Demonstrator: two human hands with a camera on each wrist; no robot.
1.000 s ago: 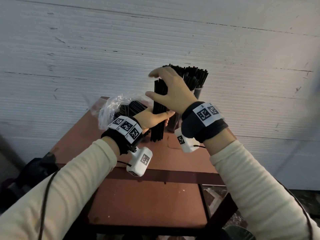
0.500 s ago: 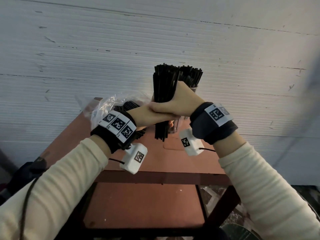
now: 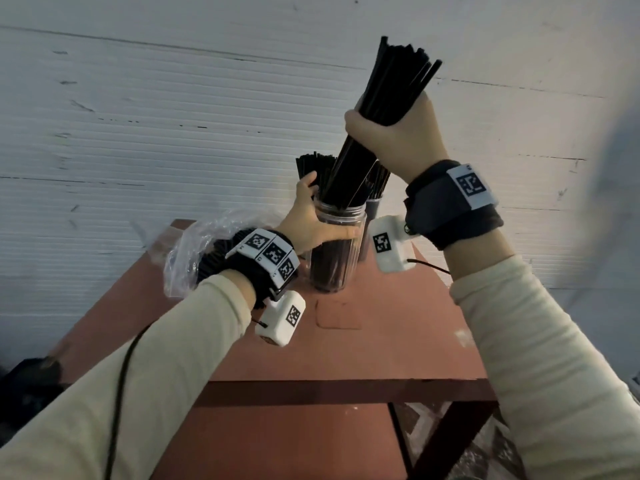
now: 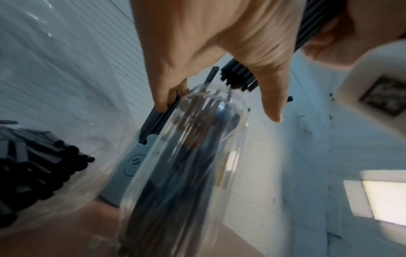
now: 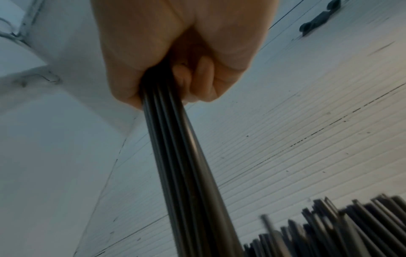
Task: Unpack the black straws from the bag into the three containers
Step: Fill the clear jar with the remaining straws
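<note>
My right hand (image 3: 388,126) grips a tilted bundle of black straws (image 3: 398,74) in a fist, seen close in the right wrist view (image 5: 175,78). The bundle's lower ends stand inside a clear jar (image 3: 341,258) on the table. My left hand (image 3: 325,211) holds that jar near its rim, thumb across the front and fingers behind. The left wrist view shows the jar (image 4: 193,156) between thumb and fingers. A clear plastic bag (image 3: 187,251) with more black straws (image 4: 39,156) lies left of the jar.
Behind the jar stand two more containers: one full of straws (image 3: 310,168) at the left, pale blue-grey with a smiley face (image 4: 131,165), and a grey one (image 3: 374,206) at the right. The red-brown table (image 3: 381,341) stands against a white ribbed wall.
Both hands held the bundle upright above the table before. The right hand has since lifted and tilted it with its ends in the jar. The left hand has let go and taken the jar.
</note>
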